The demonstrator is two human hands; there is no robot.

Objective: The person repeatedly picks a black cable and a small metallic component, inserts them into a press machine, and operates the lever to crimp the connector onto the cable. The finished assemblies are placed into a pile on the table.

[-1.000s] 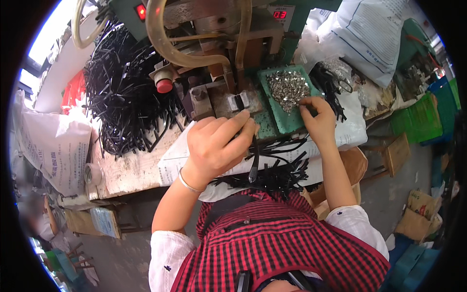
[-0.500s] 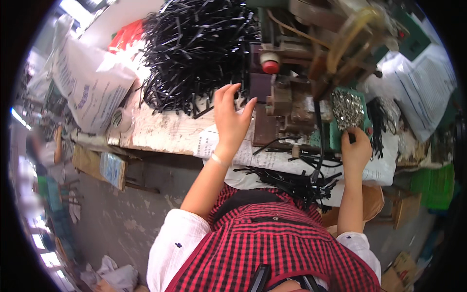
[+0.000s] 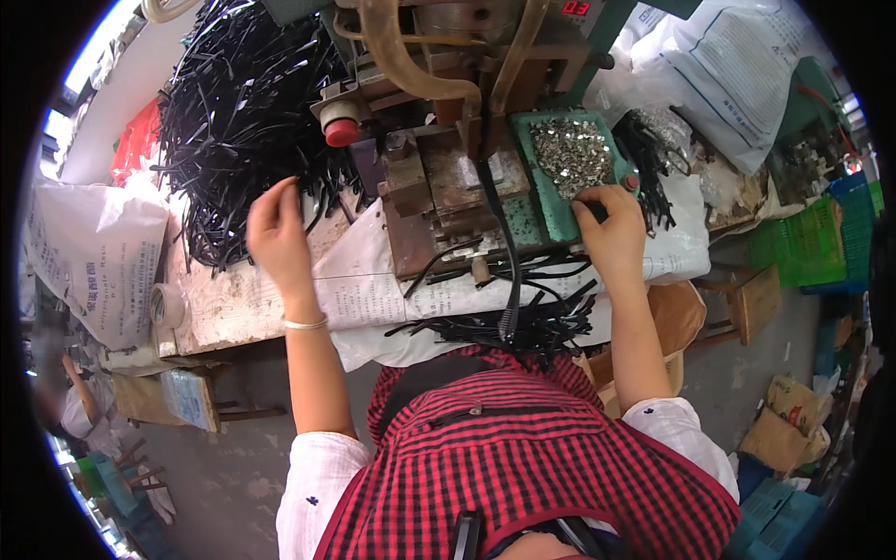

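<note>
My left hand (image 3: 276, 229) reaches the black strips (image 3: 233, 121) heaped left of the press (image 3: 439, 177), fingers loosely apart. My right hand (image 3: 611, 233) rests on the green tray (image 3: 551, 210) of metal bits (image 3: 571, 154); its grip I cannot tell.

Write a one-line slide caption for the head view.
Left hand reaches the black strip pile; right hand picks from the green tray of metal bits beside the press.

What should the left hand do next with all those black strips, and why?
Probably close the fingers on one black strip. The left hand is open at the edge of the pile of black strips and looks empty, while the right hand is at the green tray of small metal bits.
</note>
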